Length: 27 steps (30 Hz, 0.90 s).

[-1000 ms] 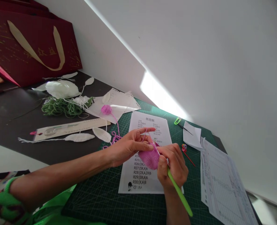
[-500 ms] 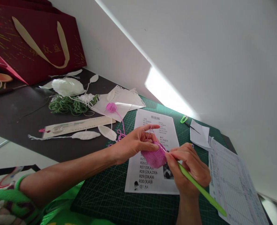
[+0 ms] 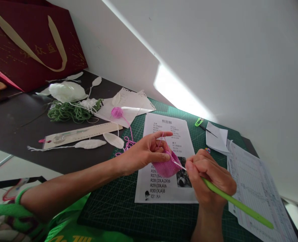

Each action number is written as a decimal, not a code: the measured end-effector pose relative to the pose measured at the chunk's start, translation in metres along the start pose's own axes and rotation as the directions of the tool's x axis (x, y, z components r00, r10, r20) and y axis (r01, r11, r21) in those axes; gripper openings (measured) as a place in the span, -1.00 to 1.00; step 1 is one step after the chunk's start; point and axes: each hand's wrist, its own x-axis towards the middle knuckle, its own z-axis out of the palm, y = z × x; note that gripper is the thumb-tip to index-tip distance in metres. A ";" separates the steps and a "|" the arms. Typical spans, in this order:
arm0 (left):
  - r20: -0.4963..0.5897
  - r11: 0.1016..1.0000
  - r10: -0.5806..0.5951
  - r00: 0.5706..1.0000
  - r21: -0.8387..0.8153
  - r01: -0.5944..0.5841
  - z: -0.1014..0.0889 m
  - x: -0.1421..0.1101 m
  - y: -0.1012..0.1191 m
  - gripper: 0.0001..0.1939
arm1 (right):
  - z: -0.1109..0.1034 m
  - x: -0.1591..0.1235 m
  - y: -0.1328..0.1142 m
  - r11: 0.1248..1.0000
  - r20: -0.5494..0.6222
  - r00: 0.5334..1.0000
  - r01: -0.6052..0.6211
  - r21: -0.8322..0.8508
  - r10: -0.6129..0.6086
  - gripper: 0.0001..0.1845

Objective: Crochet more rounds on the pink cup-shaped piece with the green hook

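Note:
A pink crochet piece (image 3: 166,167) hangs from my left hand (image 3: 149,153), pinched between thumb and fingers. Pink yarn runs up over that hand's raised index finger. My right hand (image 3: 209,178) is closed around a crochet hook (image 3: 236,201) with a thick green handle. Its thin metal shaft reaches left to the top edge of the pink piece, beside my left thumb; the hook's tip is too small to make out. From a small pink yarn ball (image 3: 117,112), a strand leads down to loose loops (image 3: 129,144) near my left wrist.
Beneath my hands, a printed pattern sheet (image 3: 146,193) lies on a green cutting mat (image 3: 113,208). Leftward are green yarn (image 3: 68,111), white crocheted leaf shapes (image 3: 90,144), a ruler-like strip (image 3: 83,134) and a red gift bag (image 3: 38,37). A green clip (image 3: 198,121) and lined papers (image 3: 259,188) lie rightward.
My right hand has drawn the hook right and slightly down, so more of its metal shaft shows. My left hand keeps its hold on the pink piece. The camera view has shifted slightly.

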 end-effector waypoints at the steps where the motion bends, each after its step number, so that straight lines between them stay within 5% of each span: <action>1: 0.008 1.000 0.000 1.000 0.007 0.000 0.000 0.000 0.000 -0.30 | 0.000 0.000 0.000 1.000 -0.004 1.000 -0.008 0.019 0.009 -0.65; 18: 0.081 0.986 -0.127 0.989 -0.100 0.135 -0.001 0.000 0.000 -0.34 | 0.006 0.000 0.001 0.992 0.012 0.997 0.078 -0.097 -0.077 -0.72; 27: 0.107 0.982 -0.113 0.988 -0.138 0.127 0.000 0.000 0.000 -0.33 | 0.013 -0.001 0.003 0.938 0.006 0.989 0.142 -0.318 -0.148 -0.80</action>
